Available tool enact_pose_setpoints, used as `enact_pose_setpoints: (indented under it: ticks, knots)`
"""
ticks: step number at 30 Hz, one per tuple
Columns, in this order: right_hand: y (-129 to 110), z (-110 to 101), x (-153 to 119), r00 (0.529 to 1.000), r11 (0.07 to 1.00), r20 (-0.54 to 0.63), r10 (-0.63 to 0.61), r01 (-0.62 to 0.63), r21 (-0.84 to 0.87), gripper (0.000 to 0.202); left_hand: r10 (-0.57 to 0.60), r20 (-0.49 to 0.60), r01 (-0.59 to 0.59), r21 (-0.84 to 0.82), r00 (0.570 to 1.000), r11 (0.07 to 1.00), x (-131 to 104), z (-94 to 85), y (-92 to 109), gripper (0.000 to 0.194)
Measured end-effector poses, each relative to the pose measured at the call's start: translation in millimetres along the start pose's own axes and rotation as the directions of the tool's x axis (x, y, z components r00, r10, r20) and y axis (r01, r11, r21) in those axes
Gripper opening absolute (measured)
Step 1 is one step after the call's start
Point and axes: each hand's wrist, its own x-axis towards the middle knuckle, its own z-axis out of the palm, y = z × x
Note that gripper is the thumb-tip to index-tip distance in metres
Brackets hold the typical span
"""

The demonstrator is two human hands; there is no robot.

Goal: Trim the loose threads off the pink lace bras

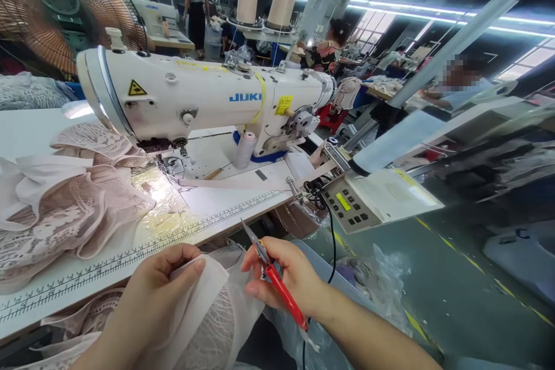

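Observation:
My left hand (161,289) pinches the edge of a pale lace garment piece (212,318), thumb on top, below the table's front edge. My right hand (290,274) is wrapped around a pair of thread snips (284,295) with red handles; the metal blades point up and left, just right of the cloth. Above both hands stands a white sewing machine (203,98), its needle area to the left. More pale lace garments (56,202) lie heaped on the table at the left.
A printed ruler strip (195,233) runs along the table's front edge. A control box (373,199) with a hanging black cable sits right of the machine. A thread spool (246,150) stands under the machine arm. A large fan (56,6) is at upper left; people work behind.

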Motion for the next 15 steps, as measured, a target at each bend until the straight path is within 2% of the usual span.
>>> enact_pose_setpoints:
  ticks: [3,5,8,10,12,15]
  knots:
    - [-8,14,2,0.991,0.992,-0.068,-0.115,0.110,-0.064,0.036,0.086,-0.039,-0.083,0.064,0.996,0.995,-2,0.1,0,0.013]
    - [-7,25,5,0.981,0.976,-0.102,-0.163,0.145,-0.159,0.041,0.133,-0.021,-0.131,0.097,0.991,0.987,-1,-1.6,-1,0.010]
    - [-4,37,11,0.981,0.955,-0.098,-0.166,0.135,-0.264,0.043,0.184,0.067,-0.191,0.137,0.981,0.972,2,-6.4,-4,0.010]
    - [-6,39,15,0.990,0.959,-0.058,-0.130,0.110,-0.262,0.039,0.259,0.088,-0.272,0.232,0.962,0.934,2,-9.6,-6,0.012]
    - [-15,37,20,0.994,0.975,-0.051,-0.094,0.081,-0.207,0.033,0.406,0.105,-0.413,0.388,0.908,0.824,-2,-12.6,-10,0.027]
    - [-40,28,30,0.986,0.995,-0.140,-0.088,0.082,-0.047,0.021,0.602,0.211,-0.576,0.635,0.770,0.514,-19,-22.7,-23,0.075]
